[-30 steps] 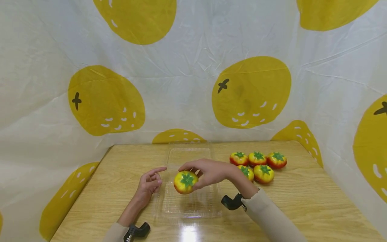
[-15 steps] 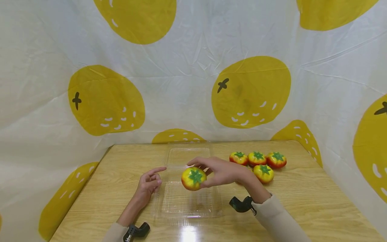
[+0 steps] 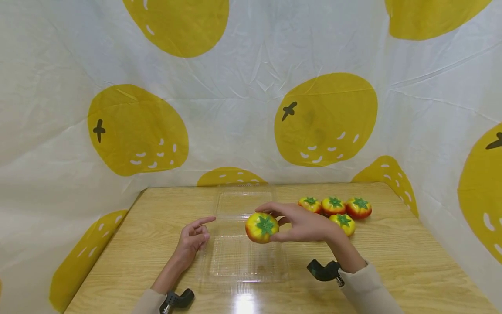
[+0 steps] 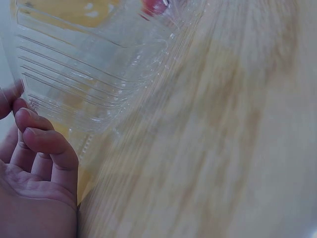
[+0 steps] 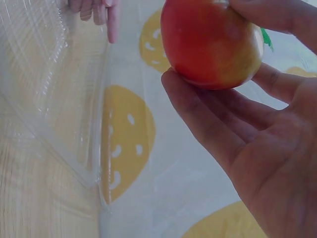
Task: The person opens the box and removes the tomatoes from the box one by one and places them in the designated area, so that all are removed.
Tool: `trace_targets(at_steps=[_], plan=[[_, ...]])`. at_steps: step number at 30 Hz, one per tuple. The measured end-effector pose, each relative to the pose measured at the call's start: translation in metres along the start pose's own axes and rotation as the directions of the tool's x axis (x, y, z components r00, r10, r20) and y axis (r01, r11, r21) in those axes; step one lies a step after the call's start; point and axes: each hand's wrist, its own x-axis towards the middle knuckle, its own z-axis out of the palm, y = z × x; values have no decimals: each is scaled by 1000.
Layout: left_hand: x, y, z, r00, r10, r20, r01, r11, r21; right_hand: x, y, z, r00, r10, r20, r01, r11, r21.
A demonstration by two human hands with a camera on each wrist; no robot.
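My right hand [image 3: 303, 223] holds a yellow-and-red toy tomato [image 3: 262, 227] with a green star-shaped leaf on top. Thumb and fingers grip its sides, and it hangs above the clear plastic container [image 3: 219, 268]. The right wrist view shows the tomato's red side [image 5: 198, 44]. By the container's left side is my left hand [image 3: 190, 242], index finger extended and the other fingers loosely curled. Its fingertips are close to the plastic [image 4: 74, 69] in the left wrist view; whether they touch it I cannot tell.
Several more toy tomatoes [image 3: 334, 205] are grouped at the back right of the wooden table [image 3: 392, 261]. The container's lid [image 3: 243, 201] lies folded back toward the rear. A white curtain [image 3: 235, 131] printed with yellow fruit surrounds the table.
My right hand has moved to the right and slightly up with the tomato, covering part of the tomato group. The left hand and the container have stayed in place.
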Motion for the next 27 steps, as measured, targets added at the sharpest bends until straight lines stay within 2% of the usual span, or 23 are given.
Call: trace_targets(at_steps=[7, 14, 22, 27], plan=[[0, 1, 1, 1000, 10, 11, -10, 1000, 1, -13, 4, -5, 997, -31, -69, 31, 1000, 2], [0, 2, 1, 1000, 13, 13, -13, 1000, -4, -25, 7, -9, 988, -8, -153, 5, 1000, -24], [-1, 2, 1, 1000, 10, 16, -10, 1000, -9, -36, 12, -10, 983, -3, -185, 12, 999, 47], [0, 1, 0, 1000, 14, 17, -14, 1000, -2, -40, 15, -12, 979, -6, -205, 12, 1000, 26]])
